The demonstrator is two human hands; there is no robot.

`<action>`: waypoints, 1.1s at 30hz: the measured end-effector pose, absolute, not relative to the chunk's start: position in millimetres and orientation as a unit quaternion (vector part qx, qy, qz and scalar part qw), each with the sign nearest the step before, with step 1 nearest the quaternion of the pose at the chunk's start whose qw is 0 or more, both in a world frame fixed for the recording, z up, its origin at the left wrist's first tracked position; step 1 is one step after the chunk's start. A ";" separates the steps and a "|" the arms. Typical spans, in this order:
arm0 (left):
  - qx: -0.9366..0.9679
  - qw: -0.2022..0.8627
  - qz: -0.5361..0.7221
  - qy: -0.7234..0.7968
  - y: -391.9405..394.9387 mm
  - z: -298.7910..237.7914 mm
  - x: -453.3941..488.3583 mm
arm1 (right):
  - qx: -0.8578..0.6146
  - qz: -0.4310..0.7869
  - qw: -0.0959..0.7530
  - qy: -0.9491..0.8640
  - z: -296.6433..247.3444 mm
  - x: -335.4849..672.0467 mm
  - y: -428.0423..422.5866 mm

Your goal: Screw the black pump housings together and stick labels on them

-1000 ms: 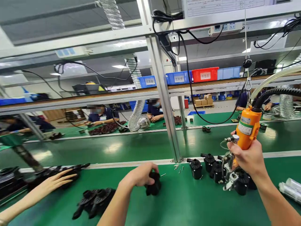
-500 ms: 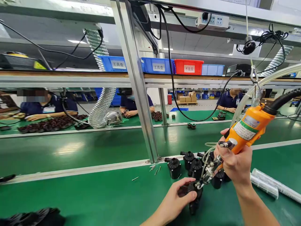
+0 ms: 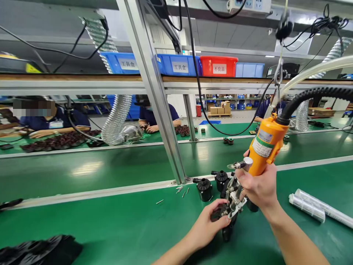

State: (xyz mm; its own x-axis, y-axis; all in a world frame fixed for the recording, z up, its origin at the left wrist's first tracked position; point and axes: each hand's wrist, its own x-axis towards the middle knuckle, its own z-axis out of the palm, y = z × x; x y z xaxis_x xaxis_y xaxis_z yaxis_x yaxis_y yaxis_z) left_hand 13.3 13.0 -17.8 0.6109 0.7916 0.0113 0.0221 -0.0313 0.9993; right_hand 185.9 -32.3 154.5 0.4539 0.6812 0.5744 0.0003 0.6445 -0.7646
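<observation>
My left hand (image 3: 207,223) is closed around a black plastic pump part (image 3: 226,227) that rests on the green bench mat (image 3: 124,228). My right hand (image 3: 257,187) grips an orange powered screwdriver (image 3: 265,145) that hangs from a cord and has a black hose. The driver is close to upright, and its metal nose (image 3: 234,198) sits on top of the black part. Just behind stand several more black pump parts (image 3: 205,188).
Loose small screws (image 3: 180,191) lie by the aluminium post (image 3: 154,92). White tubes (image 3: 306,208) lie to the right, a heap of black parts (image 3: 38,250) at the lower left. A green conveyor belt (image 3: 82,169) runs behind; other workers sit across it. Bins fill the shelf.
My left hand carried a black part from the middle of the mat rightwards to the driver. The orange driver swung from tilted to nearly upright and its nose came down on the part.
</observation>
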 end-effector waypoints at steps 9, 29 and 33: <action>0.652 0.612 0.310 0.324 11.3 -12.6 14.0 | -0.381 0.273 0.715 -0.518 130.1 182.6 -13.8; 0.634 0.604 0.370 0.311 -2.4 -39.6 9.2 | -0.380 0.165 0.806 -0.423 163.7 210.9 -46.3; 0.629 0.610 0.369 0.310 -3.7 -44.0 11.2 | -0.369 0.194 0.798 -0.436 160.5 207.8 -37.2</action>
State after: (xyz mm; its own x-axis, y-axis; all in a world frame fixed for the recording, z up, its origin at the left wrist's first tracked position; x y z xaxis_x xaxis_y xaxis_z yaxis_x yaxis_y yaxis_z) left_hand 11.2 -3.7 -44.0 0.5359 0.8399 0.0860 -0.0596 -0.0640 0.9962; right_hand 207.8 -37.2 160.5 0.5449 0.6314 0.5517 0.0114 0.6523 -0.7579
